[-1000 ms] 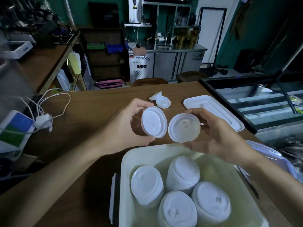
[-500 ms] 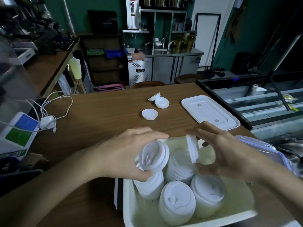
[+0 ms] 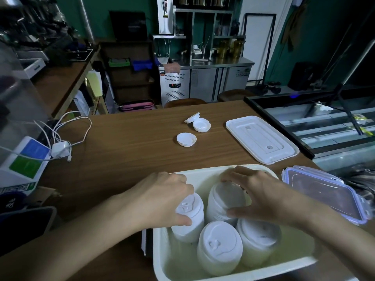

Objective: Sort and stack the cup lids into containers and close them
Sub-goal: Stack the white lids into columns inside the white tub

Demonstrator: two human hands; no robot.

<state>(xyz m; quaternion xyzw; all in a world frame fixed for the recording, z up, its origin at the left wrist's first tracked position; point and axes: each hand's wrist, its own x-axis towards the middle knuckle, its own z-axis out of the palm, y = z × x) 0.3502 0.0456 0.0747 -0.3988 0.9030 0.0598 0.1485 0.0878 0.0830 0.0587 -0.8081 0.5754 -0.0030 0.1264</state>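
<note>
A white plastic container (image 3: 205, 171) sits at the near table edge with several stacks of white cup lids inside. My left hand (image 3: 162, 197) grips the top lid of the left stack (image 3: 189, 218). My right hand (image 3: 261, 195) holds a lid on top of the back stack (image 3: 223, 201), fingers curled around its rim. Two more stacks, one in front (image 3: 220, 247) and one at the right (image 3: 257, 240), stand untouched. Loose lids lie on the table farther back: a single one (image 3: 186, 139) and a pair (image 3: 199, 123).
A white container cover (image 3: 261, 138) lies at the back right. A clear clip-lock cover (image 3: 324, 191) rests right of the container. White cables and a charger (image 3: 60, 148) lie at the left. A glass display case (image 3: 324, 122) borders the table's right side.
Both hands have come down from above the table into the container, each setting its lid onto a stack. The view has shifted, showing more of the table behind.
</note>
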